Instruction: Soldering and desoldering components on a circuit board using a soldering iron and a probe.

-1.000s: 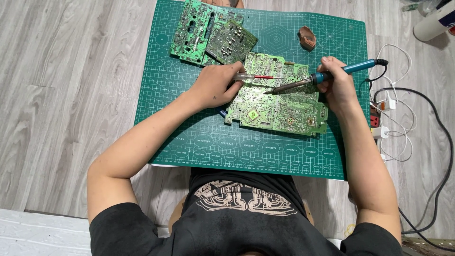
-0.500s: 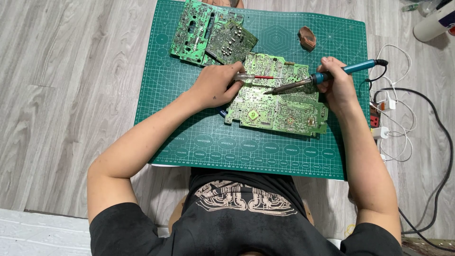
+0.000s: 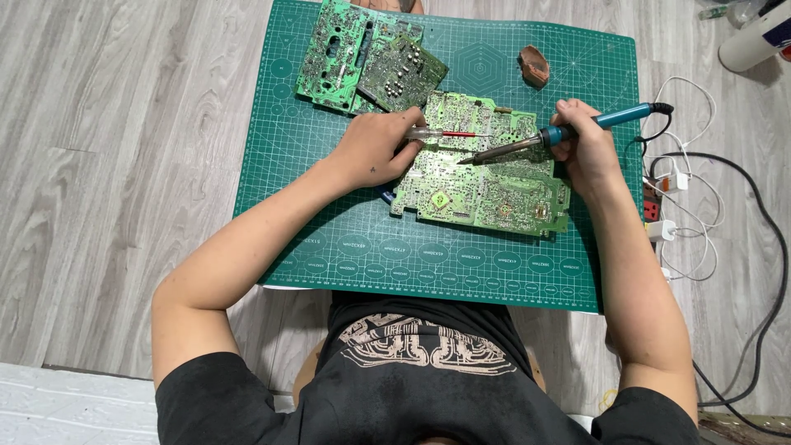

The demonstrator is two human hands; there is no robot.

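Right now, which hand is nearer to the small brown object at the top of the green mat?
Right. The right hand is just below the brown object; the left hand is farther away.

Green circuit board [image 3: 482,169] w/ pale traces; iron [image 3: 560,132] handle blue; screwdriver [image 3: 449,133] shaft red; cutting mat [image 3: 346,231] dk green, white grid.
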